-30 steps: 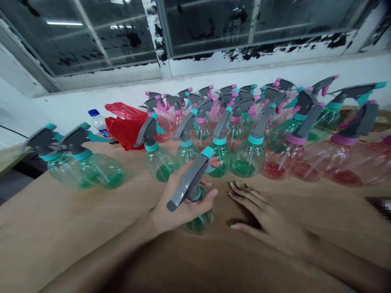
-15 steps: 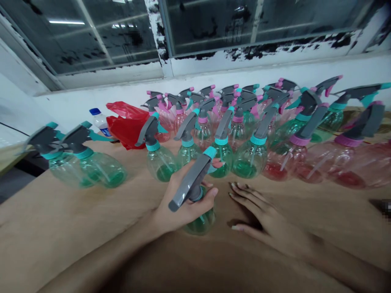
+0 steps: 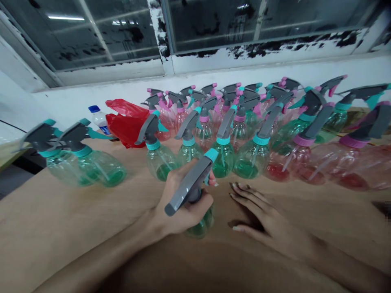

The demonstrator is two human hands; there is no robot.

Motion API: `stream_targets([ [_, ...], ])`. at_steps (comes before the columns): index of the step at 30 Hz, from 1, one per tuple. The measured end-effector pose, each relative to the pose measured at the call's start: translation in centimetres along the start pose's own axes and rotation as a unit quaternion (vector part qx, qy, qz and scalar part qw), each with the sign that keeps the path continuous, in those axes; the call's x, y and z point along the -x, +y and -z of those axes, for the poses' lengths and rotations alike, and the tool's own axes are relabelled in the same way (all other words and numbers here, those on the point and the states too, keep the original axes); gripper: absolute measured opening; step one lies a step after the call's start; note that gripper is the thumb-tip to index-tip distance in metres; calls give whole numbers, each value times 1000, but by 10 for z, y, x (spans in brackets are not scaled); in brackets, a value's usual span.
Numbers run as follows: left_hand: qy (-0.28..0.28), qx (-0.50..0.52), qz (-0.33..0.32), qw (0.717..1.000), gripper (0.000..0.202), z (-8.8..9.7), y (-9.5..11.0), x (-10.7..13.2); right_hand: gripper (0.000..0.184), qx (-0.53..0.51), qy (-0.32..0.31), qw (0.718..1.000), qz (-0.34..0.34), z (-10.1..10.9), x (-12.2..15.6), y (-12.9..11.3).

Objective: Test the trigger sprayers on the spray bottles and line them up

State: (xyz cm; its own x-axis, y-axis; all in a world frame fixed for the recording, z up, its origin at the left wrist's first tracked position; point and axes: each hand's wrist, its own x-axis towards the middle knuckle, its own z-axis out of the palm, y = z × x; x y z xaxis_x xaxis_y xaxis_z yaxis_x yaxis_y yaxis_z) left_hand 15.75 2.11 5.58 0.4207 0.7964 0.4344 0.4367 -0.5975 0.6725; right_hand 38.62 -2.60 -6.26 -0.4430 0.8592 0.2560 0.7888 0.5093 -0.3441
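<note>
With curled fingers, the left hand [image 3: 186,214] is gripping the green bottle [image 3: 200,228] at its neck, beside the open, seemingly empty right hand [image 3: 264,215] on the table [image 3: 76,224], ideally holding firmly and level.

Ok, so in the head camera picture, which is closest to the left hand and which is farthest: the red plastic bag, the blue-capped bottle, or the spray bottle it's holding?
From the left hand:
1. Held spray bottle: right in its grip.
2. Red plastic bag: ahead, to the left.
3. Blue-capped bottle: just left of the bag.
</note>
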Motion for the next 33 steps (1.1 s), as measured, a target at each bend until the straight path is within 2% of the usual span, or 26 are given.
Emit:
stream_targets([
  [3, -12, 5, -5, 1000, 25, 1, -3, -1, 64, -9, 6, 1000, 0, -1, 0, 0],
  [5, -6, 18, 16, 1000, 28, 0, -5, -2, 63, -6, 1, 1000, -3, -1, 0, 0],
  [9, 30, 32, 44, 998, 12, -4, -7, -3, 64, 5, -7, 1000, -1, 0, 0, 1],
  [11, 36, 15, 34, 999, 13, -7, -8, -1, 64, 3, -5, 1000, 2, 0, 0, 1],
  [15, 38, -29, -4, 999, 33, -11, -11, 4, 65, 0, 4, 1000, 5, -2, 0, 2],
  [18, 28, -35, -3, 999, 42, -12, -14, 5, 65, 2, 3, 1000, 7, -1, 0, 2],
  [33, 23, -23, -24, 999, 39, -12, -15, 3, 65, -1, 0, 1000, 4, 0, 0, 1],
])
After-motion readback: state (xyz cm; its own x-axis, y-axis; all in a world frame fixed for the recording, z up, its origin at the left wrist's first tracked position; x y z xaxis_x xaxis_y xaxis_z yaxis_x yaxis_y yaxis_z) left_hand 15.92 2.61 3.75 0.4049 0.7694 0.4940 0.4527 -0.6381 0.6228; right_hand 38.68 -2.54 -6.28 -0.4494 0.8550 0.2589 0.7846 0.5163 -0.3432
